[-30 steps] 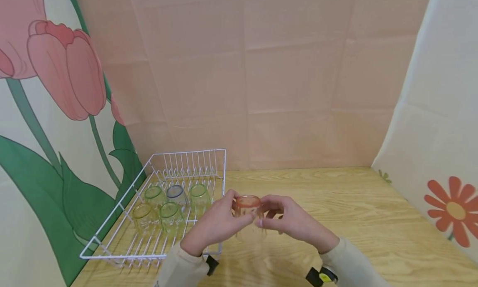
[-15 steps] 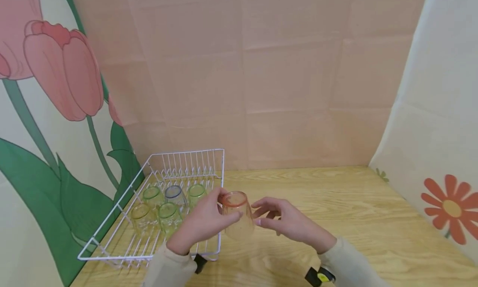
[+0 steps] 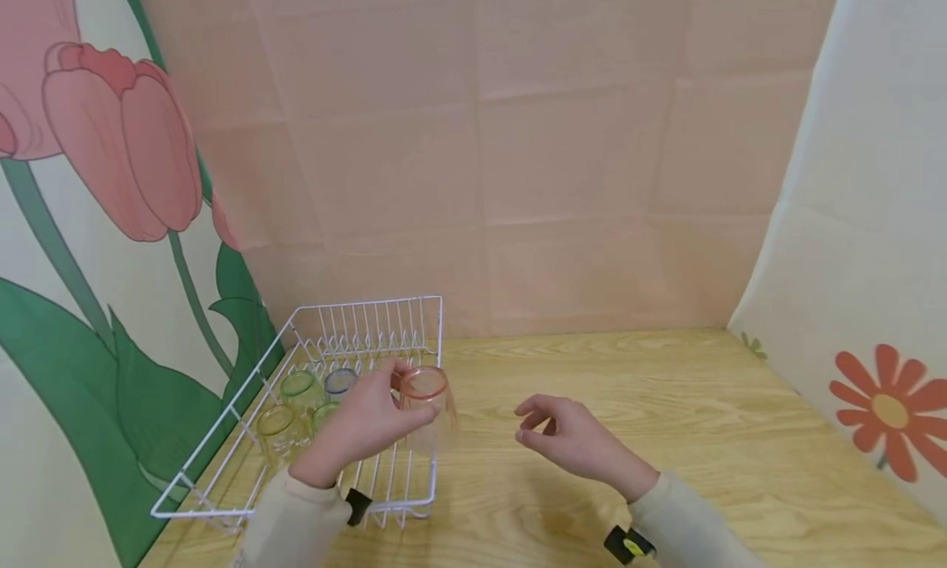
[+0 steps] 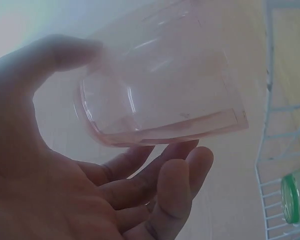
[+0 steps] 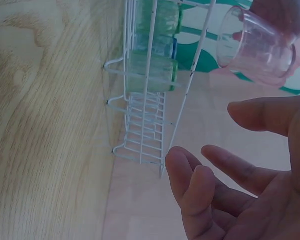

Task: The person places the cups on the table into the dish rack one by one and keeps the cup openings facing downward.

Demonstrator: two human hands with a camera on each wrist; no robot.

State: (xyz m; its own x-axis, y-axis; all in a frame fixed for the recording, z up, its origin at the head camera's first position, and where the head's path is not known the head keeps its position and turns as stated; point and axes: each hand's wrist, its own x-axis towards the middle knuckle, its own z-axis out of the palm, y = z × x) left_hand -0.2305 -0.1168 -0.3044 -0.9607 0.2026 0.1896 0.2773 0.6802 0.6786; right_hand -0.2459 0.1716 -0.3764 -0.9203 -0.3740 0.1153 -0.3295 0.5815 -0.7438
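In the head view my left hand (image 3: 362, 424) grips a clear pink drinking glass (image 3: 429, 412) near its base, thumb on one side and fingers on the other. The glass is upside down, held in the air over the right edge of a white wire dish rack (image 3: 198, 515). Through the left wrist view the thumb and fingers (image 4: 174, 190) lie against the glass wall. My right hand (image 3: 573, 441) hovers over the table to the right, fingers loosely curved and holding nothing.
Inside the rack stand upturned glasses: a green glass (image 3: 299, 387), a blue glass (image 3: 340, 380) and an amber glass (image 3: 277, 424), with more green ones partly hidden by my left hand. The rack sits on a wooden table (image 3: 629, 371) before a pink cloth backdrop (image 3: 562, 157).
My right hand has let go of the pink glass and stays near its place. The left hand has carried the glass left, from over the table to the rack's right edge.
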